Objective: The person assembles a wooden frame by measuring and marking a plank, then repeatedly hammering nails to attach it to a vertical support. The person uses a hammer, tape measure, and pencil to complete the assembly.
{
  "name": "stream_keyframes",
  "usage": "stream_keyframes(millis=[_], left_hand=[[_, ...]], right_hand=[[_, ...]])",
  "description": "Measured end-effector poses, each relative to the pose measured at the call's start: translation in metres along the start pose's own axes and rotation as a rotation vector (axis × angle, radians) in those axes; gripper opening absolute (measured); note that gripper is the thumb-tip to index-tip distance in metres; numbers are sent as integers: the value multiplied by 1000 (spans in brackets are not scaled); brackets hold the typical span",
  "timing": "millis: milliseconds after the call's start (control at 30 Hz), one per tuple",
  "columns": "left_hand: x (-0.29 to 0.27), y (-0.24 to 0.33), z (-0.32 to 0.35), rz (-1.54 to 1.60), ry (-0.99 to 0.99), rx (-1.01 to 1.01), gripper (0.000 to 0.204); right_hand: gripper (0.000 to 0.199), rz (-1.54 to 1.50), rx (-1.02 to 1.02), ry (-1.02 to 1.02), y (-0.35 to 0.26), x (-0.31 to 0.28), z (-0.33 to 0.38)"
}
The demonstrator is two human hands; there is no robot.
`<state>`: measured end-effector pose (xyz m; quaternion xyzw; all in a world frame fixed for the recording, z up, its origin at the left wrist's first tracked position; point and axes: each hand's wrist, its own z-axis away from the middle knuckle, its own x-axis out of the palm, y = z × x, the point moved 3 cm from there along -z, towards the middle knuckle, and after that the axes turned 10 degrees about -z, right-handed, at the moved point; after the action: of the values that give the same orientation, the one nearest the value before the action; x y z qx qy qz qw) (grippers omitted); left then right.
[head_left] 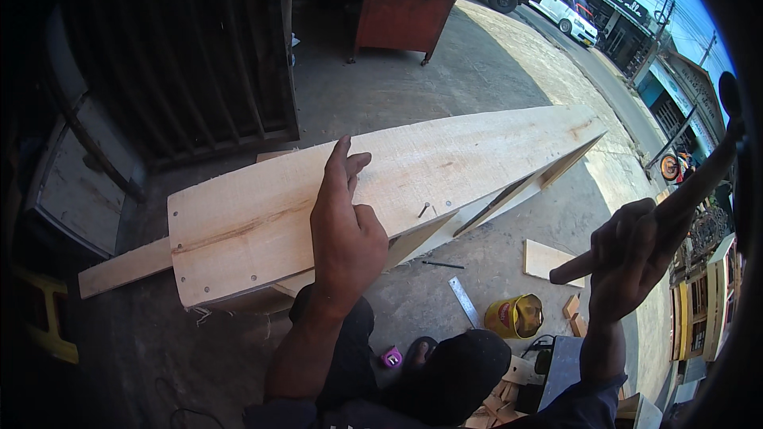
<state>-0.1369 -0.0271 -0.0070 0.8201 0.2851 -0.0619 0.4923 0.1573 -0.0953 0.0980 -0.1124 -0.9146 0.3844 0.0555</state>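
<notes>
A long pale wooden board (445, 163) forms the top of a plank frame lying across the concrete in front of me. My left hand (343, 226) rests flat on the board near its near edge, fingers pointing away. A nail (424, 210) stands partly driven in the board just right of that hand. My right hand (632, 258) is raised at the right, shut on the wooden handle of a hammer (683, 199) whose head reaches up toward the picture's rim.
A loose nail (443, 264), a metal ruler (463, 300), a yellow can (515, 316) and wood offcuts (548, 258) lie on the ground below the frame. A red cabinet (401, 16) stands behind. A road with a white car (568, 16) runs at the upper right.
</notes>
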Motion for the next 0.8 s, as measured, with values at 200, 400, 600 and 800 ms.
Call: stream_keyframes(millis=[200,400,600,800], left_hand=[[-1,2,0,-37,50,28,79],[1,3,-2,33,100,-22,80],[4,5,-2,42,94,7,84],[6,7,-3,9,93,20,84]], right_hand=[[51,916,-198,-574,11,27,-3],[50,595,-2,-540,22,36,2],[60,-245,56,-69,28,15,12],[49,514,-40,-476,37,17,19]])
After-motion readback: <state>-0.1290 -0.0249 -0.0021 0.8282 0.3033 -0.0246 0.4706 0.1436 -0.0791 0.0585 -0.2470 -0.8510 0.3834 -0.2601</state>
